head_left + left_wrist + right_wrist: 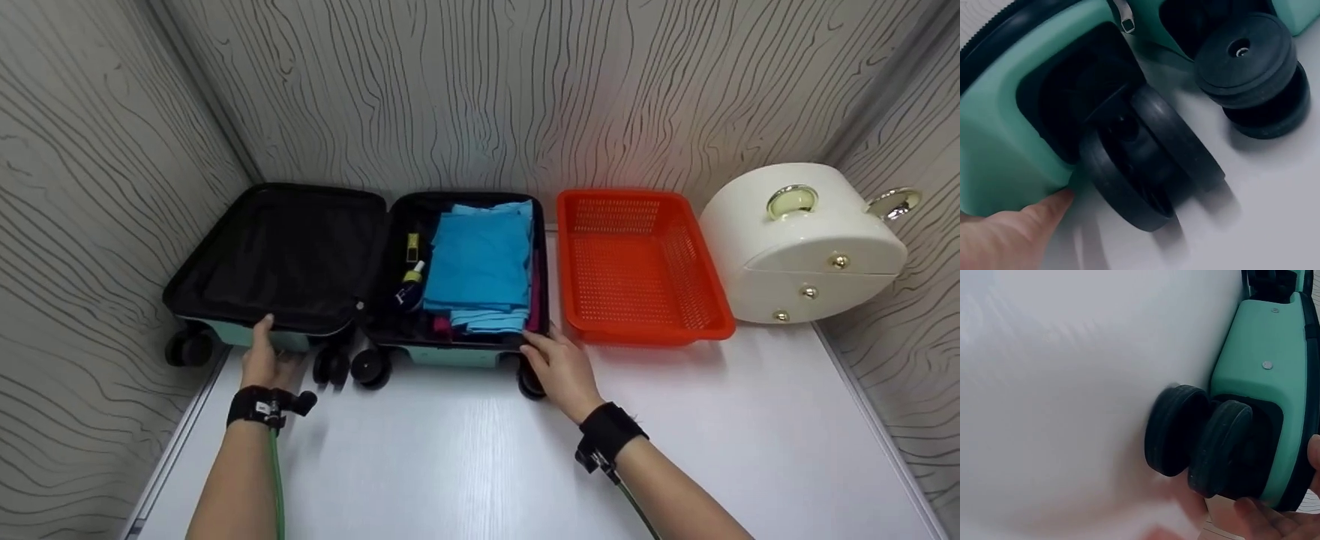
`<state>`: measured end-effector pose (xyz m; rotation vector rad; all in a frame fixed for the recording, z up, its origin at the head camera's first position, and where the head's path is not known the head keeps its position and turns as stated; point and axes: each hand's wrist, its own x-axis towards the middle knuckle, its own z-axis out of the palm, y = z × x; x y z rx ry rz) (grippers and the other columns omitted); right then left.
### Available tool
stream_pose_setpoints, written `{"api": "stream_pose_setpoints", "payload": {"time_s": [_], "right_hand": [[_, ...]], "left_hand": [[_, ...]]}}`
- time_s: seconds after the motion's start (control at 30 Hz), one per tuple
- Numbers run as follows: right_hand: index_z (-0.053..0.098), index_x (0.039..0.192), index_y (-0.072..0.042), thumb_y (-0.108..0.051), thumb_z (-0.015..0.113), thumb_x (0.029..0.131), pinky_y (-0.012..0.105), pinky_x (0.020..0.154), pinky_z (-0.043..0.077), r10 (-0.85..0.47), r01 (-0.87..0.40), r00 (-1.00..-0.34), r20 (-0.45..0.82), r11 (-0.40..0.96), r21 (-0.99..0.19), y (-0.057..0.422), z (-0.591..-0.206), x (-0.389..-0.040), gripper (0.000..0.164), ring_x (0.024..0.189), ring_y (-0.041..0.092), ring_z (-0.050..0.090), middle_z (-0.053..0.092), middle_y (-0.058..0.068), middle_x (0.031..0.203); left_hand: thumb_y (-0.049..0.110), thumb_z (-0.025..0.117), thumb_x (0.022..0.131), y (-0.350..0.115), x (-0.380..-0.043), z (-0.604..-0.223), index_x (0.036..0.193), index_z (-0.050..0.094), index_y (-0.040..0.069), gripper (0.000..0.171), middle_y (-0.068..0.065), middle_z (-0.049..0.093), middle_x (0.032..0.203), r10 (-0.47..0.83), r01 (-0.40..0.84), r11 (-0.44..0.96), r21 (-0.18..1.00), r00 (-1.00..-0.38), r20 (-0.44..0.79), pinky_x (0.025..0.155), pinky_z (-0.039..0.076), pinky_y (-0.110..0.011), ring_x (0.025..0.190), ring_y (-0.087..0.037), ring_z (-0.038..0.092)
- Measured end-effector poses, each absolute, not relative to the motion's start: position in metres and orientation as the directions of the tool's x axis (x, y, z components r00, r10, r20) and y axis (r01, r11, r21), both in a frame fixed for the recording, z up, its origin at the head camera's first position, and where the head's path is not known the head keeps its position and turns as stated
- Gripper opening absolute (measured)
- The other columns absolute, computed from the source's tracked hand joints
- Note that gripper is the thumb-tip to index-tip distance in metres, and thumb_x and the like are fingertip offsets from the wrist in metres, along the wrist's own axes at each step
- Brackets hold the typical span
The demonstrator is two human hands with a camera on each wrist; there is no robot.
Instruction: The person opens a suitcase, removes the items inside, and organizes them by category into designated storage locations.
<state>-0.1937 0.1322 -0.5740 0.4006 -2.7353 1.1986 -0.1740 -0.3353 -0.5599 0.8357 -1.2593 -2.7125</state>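
A mint-green suitcase lies spread wide, its bare black-lined left half beside the packed right half. My left hand grips the left half's front edge, thumb over the rim and fingers low against the green shell by a black wheel. At the packed half's front right corner, my right hand holds the rim beside another wheel. Folded blue clothes are stacked in that half. Left of them lie a dark bottle with a yellow-and-white top and a small gold-and-black item.
A red perforated basket stands right of the suitcase. Beyond it is a white rounded case with gold knobs and handles. Wood-grain patterned walls enclose the white table at the back and sides.
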Motion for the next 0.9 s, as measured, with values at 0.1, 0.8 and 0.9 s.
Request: {"api": "stream_pose_setpoints", "payload": {"time_s": [0.1, 0.8, 0.9], "right_hand": [[0.070, 0.134, -0.010, -0.028, 0.067, 0.102, 0.057, 0.108, 0.041, -0.188, -0.299, -0.954, 0.233, 0.639, -0.708, 0.129, -0.576, -0.194, 0.037, 0.136, 0.044, 0.047, 0.047, 0.032, 0.148], [0.076, 0.120, -0.013, -0.025, 0.067, 0.101, 0.048, 0.098, 0.052, -0.185, -0.333, -0.942, 0.279, 0.613, -0.717, 0.120, -0.581, -0.194, 0.024, 0.123, 0.033, 0.061, 0.052, 0.021, 0.149], [0.077, 0.115, -0.014, -0.025, 0.068, 0.101, 0.047, 0.095, 0.054, -0.186, -0.339, -0.940, 0.286, 0.616, -0.711, 0.120, -0.581, -0.194, 0.020, 0.117, 0.029, 0.064, 0.055, 0.019, 0.146]], "left_hand": [[0.045, 0.058, 0.102, -0.337, -0.172, -0.557, 0.165, -0.002, 0.027, 0.089, 0.001, 0.005, 0.170, -0.215, -0.175, -0.744, 0.646, -0.852, -0.478, 0.120, 0.024, -0.033, 0.155, -0.019, 0.015], [0.036, 0.051, 0.104, -0.329, -0.169, -0.543, 0.163, -0.014, 0.023, 0.089, -0.005, -0.012, 0.169, -0.368, -0.205, -0.609, 0.766, -0.783, -0.501, 0.119, 0.028, -0.038, 0.155, -0.035, 0.009], [0.034, 0.050, 0.105, -0.328, -0.167, -0.544, 0.163, -0.016, 0.022, 0.089, -0.004, -0.014, 0.169, -0.383, -0.206, -0.587, 0.783, -0.782, -0.492, 0.119, 0.028, -0.039, 0.154, -0.037, 0.010]]}}
